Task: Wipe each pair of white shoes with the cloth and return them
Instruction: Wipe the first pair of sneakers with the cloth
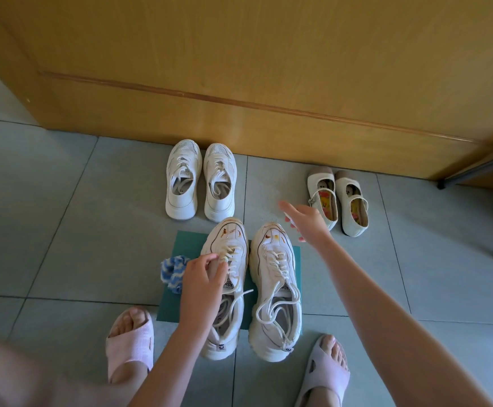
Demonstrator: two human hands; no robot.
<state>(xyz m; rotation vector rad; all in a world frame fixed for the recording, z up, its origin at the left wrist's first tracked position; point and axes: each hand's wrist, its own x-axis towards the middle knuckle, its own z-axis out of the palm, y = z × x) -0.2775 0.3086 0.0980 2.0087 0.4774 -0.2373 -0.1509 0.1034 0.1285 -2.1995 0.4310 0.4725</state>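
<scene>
Two large white sneakers with orange stains on the toes stand on a green mat [170, 306]. My left hand [202, 279] grips the left stained sneaker [228, 242] at its laces and tongue. The right stained sneaker [276, 292] stands beside it, untouched. A blue and white cloth [173, 271] lies crumpled on the mat's left edge, just left of my left hand. My right hand [305, 218] hovers open above the floor, fingers spread, between the stained pair and a small pair of white strap shoes [339, 199]. A clean-looking white sneaker pair [199, 179] stands farther back.
A wooden door or cabinet front [268, 83] rises behind the shoes. My feet in pink slippers [130, 345] rest on the grey tiled floor [63, 215] on both sides of the mat. A dark metal furniture leg [474, 171] juts in at the right.
</scene>
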